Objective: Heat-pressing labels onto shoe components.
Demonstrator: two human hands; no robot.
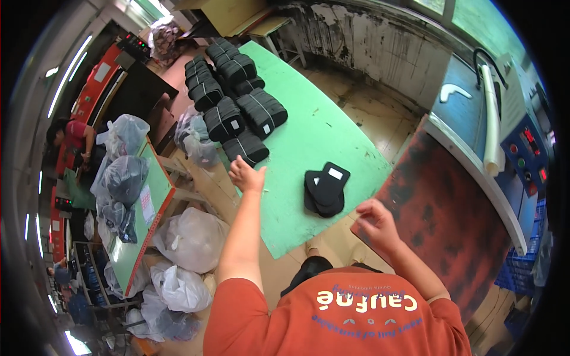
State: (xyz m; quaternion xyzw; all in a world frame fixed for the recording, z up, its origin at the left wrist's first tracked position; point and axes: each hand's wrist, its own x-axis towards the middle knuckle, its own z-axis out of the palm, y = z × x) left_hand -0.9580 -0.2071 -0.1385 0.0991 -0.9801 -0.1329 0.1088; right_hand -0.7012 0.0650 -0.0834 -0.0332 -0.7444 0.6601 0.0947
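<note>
My left hand [246, 176] reaches to the near end of the bundles, its thumb and fingers spread, with nothing visible in it. Its fingertips are at the nearest bundle of black flat pieces [245, 148]; whether they touch it I cannot tell. My right hand [377, 224] hovers near the corner of the green table [320, 130], fingers loosely curled, thumb apart, nothing seen in it. Between the hands lies a small loose pile of black rounded pieces [323, 193], the top one tilted across the others and bearing a white label [335, 174].
Several tied black bundles [205, 92] stand in rows toward the table's far end. At right are a dark red stained board [439, 219] and a machine with a control panel [527, 151]. Filled plastic bags [193, 240] crowd the floor at left. A person [74, 139] is farther left.
</note>
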